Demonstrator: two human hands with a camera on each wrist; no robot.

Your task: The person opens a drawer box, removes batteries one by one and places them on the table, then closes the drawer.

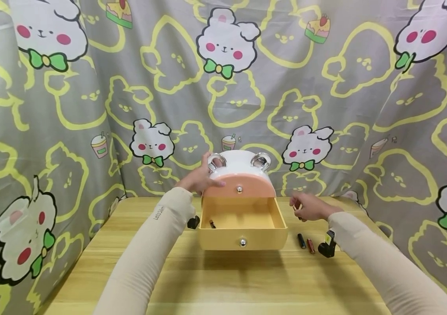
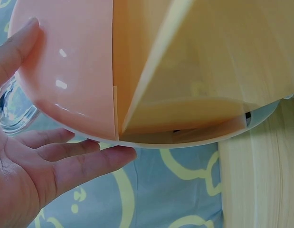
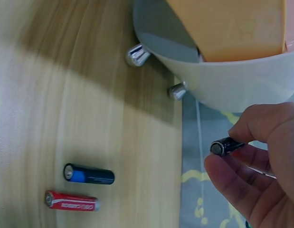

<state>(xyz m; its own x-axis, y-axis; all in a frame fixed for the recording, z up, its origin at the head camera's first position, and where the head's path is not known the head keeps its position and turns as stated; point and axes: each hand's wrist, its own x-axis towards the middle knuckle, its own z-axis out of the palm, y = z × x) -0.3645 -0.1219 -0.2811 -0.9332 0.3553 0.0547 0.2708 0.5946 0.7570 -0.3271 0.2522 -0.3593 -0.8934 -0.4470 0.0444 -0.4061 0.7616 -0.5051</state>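
Note:
A small drawer cabinet (image 1: 247, 162) with a white top and silver ears stands on the table. My left hand (image 1: 200, 177) rests on its upper left side, thumb on the pink upper drawer (image 1: 223, 189) and straight fingers along the side in the left wrist view. The yellow lower drawer (image 1: 223, 239) is pulled out, with one battery (image 1: 212, 224) lying inside at the left. Right of the cabinet, my right hand (image 1: 311, 207) pinches a dark battery (image 3: 225, 146) between thumb and fingers above the table.
A black-and-blue battery (image 3: 92, 174) and a red battery (image 3: 71, 201) lie side by side on the wooden table (image 1: 160, 280), right of the open drawer. A patterned curtain (image 1: 184, 105) hangs behind and along both sides.

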